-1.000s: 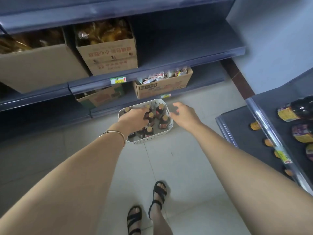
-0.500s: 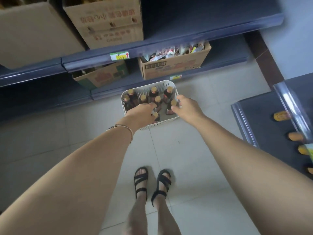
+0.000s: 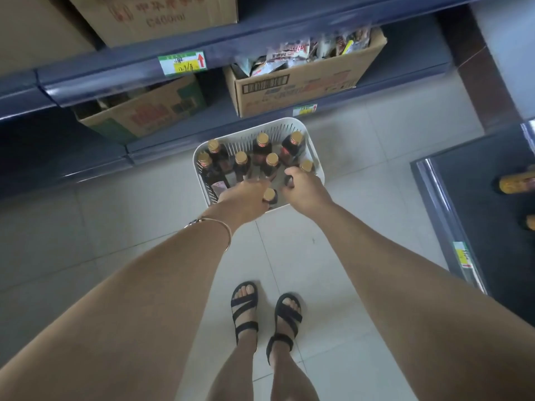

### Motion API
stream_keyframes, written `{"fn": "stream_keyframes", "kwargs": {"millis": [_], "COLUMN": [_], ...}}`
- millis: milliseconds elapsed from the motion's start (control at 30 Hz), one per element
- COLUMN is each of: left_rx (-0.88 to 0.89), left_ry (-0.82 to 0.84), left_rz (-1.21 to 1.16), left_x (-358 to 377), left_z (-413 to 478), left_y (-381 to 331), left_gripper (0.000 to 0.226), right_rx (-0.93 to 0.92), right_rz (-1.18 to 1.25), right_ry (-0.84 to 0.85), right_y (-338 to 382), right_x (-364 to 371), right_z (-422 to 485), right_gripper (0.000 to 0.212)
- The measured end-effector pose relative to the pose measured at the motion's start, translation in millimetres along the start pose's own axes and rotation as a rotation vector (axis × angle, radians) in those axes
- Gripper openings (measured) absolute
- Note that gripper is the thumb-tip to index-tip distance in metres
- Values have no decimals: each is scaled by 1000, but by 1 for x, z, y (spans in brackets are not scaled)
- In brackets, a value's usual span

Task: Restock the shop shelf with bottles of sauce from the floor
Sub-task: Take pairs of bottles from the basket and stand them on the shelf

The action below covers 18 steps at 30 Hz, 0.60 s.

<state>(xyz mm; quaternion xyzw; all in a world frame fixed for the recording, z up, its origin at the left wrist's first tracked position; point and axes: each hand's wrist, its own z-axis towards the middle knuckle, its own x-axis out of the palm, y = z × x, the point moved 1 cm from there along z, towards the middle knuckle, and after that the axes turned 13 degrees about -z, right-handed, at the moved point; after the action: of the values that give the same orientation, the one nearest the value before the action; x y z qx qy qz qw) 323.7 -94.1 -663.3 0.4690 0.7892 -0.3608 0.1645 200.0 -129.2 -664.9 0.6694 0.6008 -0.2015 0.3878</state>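
Pale tiled shop floor between dark blue shelves, white slotted basket set on it, gold-capped sauce bottles stood upright inside, left hand curled beside one bottle cap, right hand closed around a dark bottle neck, grip of the left cannot be told.

We count nine gold-capped sauce bottles in one white basket, three cardboard boxes on shelves, two price tags, two sandals.

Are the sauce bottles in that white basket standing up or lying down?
Standing up. The bottles in the basket show their gold caps pointing up toward the camera, dark bodies below.
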Motion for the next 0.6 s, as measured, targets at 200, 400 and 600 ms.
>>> {"fn": "stream_keyframes", "kwargs": {"millis": [200,400,600], "left_rx": [0,44,51], "left_ry": [-10,-79,-226], "left_rz": [7,10,-88], "left_x": [9,21,39], "left_z": [37,79,130], "left_y": [15,9,23], "left_gripper": [49,51,56], "right_rx": [3,22,62], "right_rz": [10,14,-108], "right_ry": [-24,-58,-144], "right_y": [-4,-27,-67], "right_x": [23,35,51], "right_z": [39,80,137], "right_gripper": [20,28,64]}}
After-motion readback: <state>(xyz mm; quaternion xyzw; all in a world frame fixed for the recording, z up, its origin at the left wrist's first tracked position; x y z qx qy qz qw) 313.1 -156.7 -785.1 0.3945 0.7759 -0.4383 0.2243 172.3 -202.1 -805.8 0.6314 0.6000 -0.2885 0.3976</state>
